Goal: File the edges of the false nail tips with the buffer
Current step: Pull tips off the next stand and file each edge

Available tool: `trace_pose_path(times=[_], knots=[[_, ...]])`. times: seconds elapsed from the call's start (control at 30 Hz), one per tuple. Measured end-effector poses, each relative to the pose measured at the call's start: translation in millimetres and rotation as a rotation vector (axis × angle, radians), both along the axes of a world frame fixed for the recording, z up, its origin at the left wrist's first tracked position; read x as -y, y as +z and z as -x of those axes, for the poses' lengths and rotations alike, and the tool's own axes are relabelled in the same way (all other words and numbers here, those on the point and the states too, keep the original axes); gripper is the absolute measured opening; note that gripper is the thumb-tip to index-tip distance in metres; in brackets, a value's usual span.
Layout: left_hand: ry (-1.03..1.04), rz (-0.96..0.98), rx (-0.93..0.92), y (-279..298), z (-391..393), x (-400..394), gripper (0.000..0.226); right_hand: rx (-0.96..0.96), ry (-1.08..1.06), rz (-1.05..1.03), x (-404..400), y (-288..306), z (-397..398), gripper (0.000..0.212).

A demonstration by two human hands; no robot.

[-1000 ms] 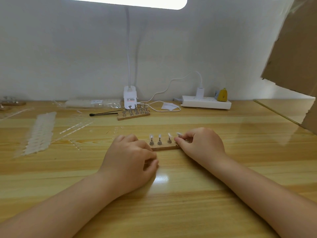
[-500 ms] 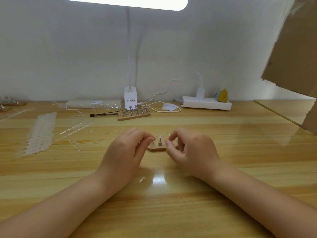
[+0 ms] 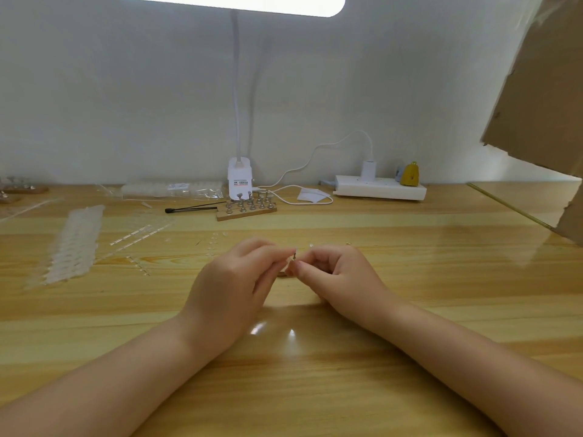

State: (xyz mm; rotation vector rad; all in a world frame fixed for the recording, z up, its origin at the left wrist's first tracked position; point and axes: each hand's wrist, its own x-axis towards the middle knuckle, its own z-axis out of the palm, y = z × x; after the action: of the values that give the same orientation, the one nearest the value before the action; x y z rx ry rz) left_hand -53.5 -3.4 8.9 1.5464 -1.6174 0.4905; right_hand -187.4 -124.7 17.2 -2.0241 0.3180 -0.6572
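A small metal nail-tip stand (image 3: 294, 257) was pinched between the curled fingertips of the left hand (image 3: 235, 287) and the right hand (image 3: 339, 279), just above the wooden table (image 3: 410, 279). A sliver of wooden base (image 3: 283, 274) showed beneath them; a second peg-filled base (image 3: 246, 209) sat near the lamp clamp (image 3: 239, 178).

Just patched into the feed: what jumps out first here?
Both hands meet at mid-table: the left hand and right hand pinch a small metal nail stand between their fingertips. Behind them, a wooden block of stands sits at the white lamp base.
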Motion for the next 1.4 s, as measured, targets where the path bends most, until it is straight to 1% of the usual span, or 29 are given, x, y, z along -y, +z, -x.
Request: trace_pose_path(times=[0.13, 0.2, 0.27, 0.3, 0.33, 0.43, 0.47, 0.5, 0.53, 0.6, 0.63, 0.7, 0.77, 0.83, 0.87, 0.93, 1.0, 1.07, 1.13, 1.17, 1.23, 1.33, 1.4], knots=[[0.045, -0.042, 0.207, 5, 0, -3, 0.029, 0.027, 0.004, -0.006, 0, 1, 1, 0.018], [0.065, -0.041, 0.221, 7, 0, -2, 0.028, 0.023, -0.001, 0.01, -1, 2, 2, 0.018], [0.057, -0.045, 0.09, 7, 2, -1, 0.019, 0.005, -0.012, 0.1, -1, 2, 2, 0.016], [0.05, -0.053, -0.011, 6, 3, 0, 0.013, -0.001, -0.026, 0.18, -2, 2, 2, 0.016], [0.047, -0.065, -0.124, 6, 4, 1, 0.012, 0.001, -0.046, 0.269, -3, 2, 2, 0.016], [0.033, -0.092, -0.531, 8, 5, 5, 0.018, 0.024, -0.123, 0.504, -4, 1, 2, 0.017], [0.041, -0.074, -0.643, 9, 1, 6, 0.019, 0.024, -0.144, 0.558, -3, 1, 3, 0.016], [0.065, -0.049, -0.694, 11, -3, 5, 0.019, 0.02, -0.16, 0.591, -3, 0, 3, 0.016], [0.111, -0.029, -0.665, 14, -9, 5, 0.019, 0.013, -0.169, 0.604, -3, 0, 3, 0.016], [0.261, -0.047, -0.497, 16, -24, 3, 0.018, -0.014, -0.173, 0.605, -3, 0, 2, 0.016], [0.347, -0.086, -0.411, 16, -33, 3, 0.023, -0.028, -0.171, 0.602, -3, 0, 2, 0.016], [0.494, -0.233, -0.294, 10, -50, 4, 0.037, -0.048, -0.169, 0.589, -4, 0, 2, 0.016], [0.576, -0.398, -0.284, 5, -57, 6, 0.051, -0.06, -0.182, 0.574, -5, 1, 2, 0.016], [0.585, -0.47, -0.312, 3, -57, 6, 0.056, -0.072, -0.195, 0.561, -4, 1, 3, 0.016], [0.58, -0.464, -0.3, 3, -55, 5, 0.055, -0.075, -0.2, 0.556, -4, 2, 3, 0.017], [0.51, -0.352, -0.232, 7, -46, 3, 0.046, -0.07, -0.21, 0.552, -3, 2, 3, 0.018], [0.324, -0.218, -0.194, 14, -30, 1, 0.031, -0.063, -0.216, 0.577, -3, 2, 2, 0.017], [0.154, -0.179, -0.199, 17, -11, 0, 0.021, -0.047, -0.221, 0.617, -4, 1, 2, 0.015], [0.083, -0.185, -0.221, 14, 2, 1, 0.012, -0.005, -0.228, 0.665, -5, 1, 3, 0.013], [0.068, -0.183, -0.256, 12, 6, 2, 0.008, 0.017, -0.229, 0.7, -5, 1, 3, 0.013], [0.053, -0.167, -0.375, 8, 6, 3, 0.007, 0.035, -0.226, 0.764, -5, -1, 3, 0.018], [0.014, -0.178, -0.606, 7, 2, 5, 0.006, 0.013, -0.224, 0.845, -4, -2, 2, 0.033], [-0.02, -0.185, -0.701, 7, 1, 7, 0.004, 0.024, -0.219, 0.907, -3, -4, 2, 0.036]])
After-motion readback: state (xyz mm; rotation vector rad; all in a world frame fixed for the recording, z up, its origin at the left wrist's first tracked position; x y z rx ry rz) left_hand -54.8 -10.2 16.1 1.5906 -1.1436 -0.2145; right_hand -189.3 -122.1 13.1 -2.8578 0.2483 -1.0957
